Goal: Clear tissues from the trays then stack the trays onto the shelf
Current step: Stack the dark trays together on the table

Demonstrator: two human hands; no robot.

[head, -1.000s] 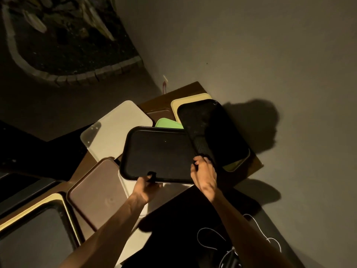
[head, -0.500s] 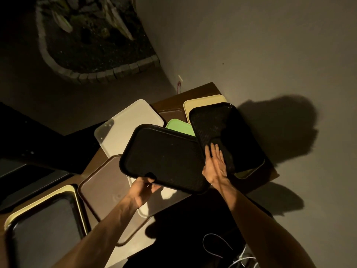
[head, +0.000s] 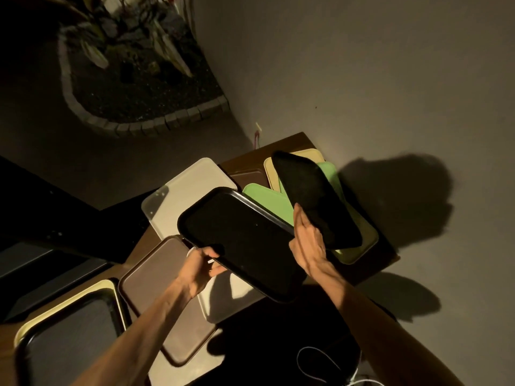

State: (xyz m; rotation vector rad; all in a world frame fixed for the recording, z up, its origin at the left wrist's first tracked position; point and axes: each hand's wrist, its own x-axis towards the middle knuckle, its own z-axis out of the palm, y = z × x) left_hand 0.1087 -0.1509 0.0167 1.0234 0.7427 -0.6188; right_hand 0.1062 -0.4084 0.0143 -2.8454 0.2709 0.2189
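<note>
Left hand (head: 201, 264) fingers pinch the near rim of a black tray (head: 239, 240), lifted above the counter (head: 289, 143). Right hand (head: 309, 243) grips a second black tray (head: 312, 193), tilted over green trays (head: 264, 199) near the far corner.

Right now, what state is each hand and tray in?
Left hand: gripping the near edge of the large black plastic tray, held tilted above the pile.
Right hand: lifting the second black tray by its near end, steeply tilted.
Green tray: lying flat, partly uncovered.
Pale yellow tray: lying flat, bottom of the stack.
Brown tray: flat, untouched.
White tray: flat, partly covered.
</note>
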